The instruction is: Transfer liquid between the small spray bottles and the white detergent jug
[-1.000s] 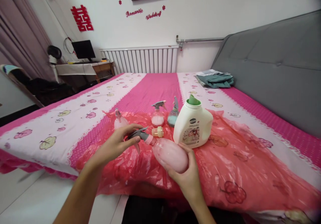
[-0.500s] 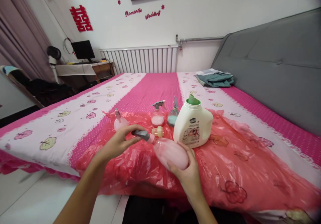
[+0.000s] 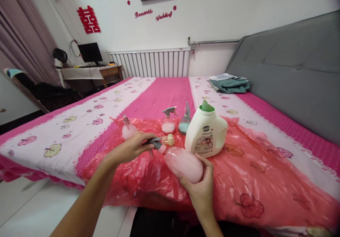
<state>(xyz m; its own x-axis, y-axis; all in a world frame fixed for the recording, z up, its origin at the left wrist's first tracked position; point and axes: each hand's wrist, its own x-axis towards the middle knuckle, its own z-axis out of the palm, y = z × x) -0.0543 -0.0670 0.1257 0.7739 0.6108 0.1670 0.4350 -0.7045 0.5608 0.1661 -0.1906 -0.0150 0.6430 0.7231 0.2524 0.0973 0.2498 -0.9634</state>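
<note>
My right hand (image 3: 199,184) is wrapped under a pink spray bottle (image 3: 183,164), holding it tilted with its neck pointing left. My left hand (image 3: 131,148) pinches the bottle's grey trigger head (image 3: 155,143) between thumb and fingers. Both hands hover over a red plastic sheet (image 3: 252,180) spread on the bed. Just behind the bottle lies a small yellow cap (image 3: 169,140). A white detergent jug (image 3: 205,131) with a green spout stands right behind my right hand.
Three more small spray bottles stand on the sheet: one pink (image 3: 128,130) at left, one pink (image 3: 168,123) and one teal (image 3: 184,122) in the middle. Folded grey-green cloth (image 3: 230,84) lies far back. A grey headboard (image 3: 292,70) runs along the right.
My left hand has turned on the trigger head, so the trigger now points down. The bottle and my right hand stay in nearly the same place.
</note>
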